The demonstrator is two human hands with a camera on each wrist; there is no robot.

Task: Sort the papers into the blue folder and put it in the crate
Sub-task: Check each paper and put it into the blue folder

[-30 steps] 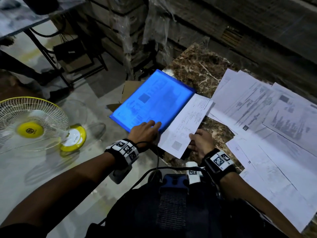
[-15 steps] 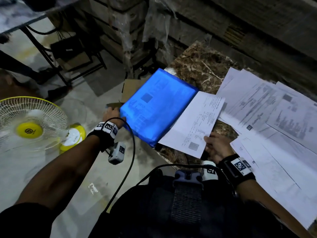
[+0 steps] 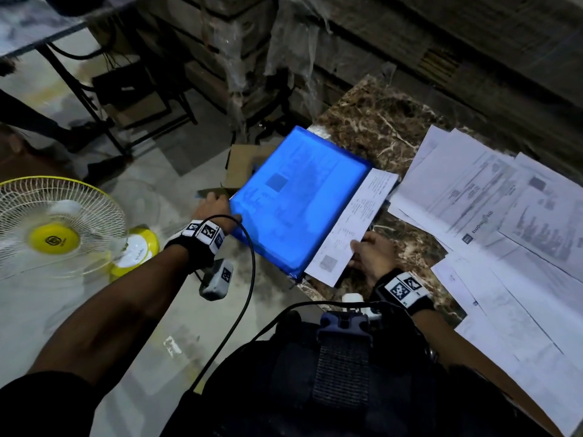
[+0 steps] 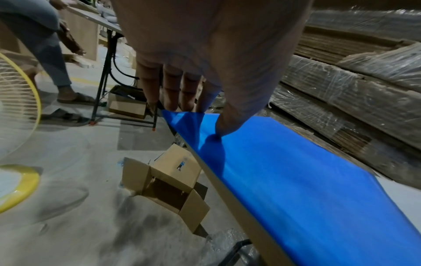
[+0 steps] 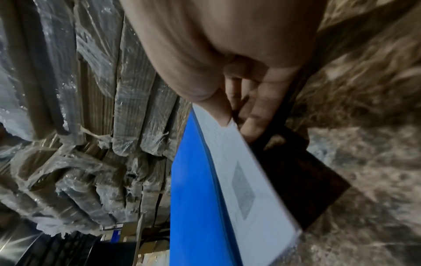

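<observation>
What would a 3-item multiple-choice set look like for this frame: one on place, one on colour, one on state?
1. Where is the cardboard box?
A. on the marble table
B. on the floor beside the table
C. on the fan

2. What colour is the fan's hub?
A. yellow
B. red
C. black

3. What is the right hand doing?
A. resting flat on the table
B. gripping the fan
C. pinching a sheet that sticks out of the folder

Key:
1 B: the cardboard box lies open on the floor below the edge of the marble table.
2 A: the fan has a yellow centre.
3 C: the right hand pinches the sheet at the open side of the blue folder, while the left hand holds the folder's opposite edge.
</observation>
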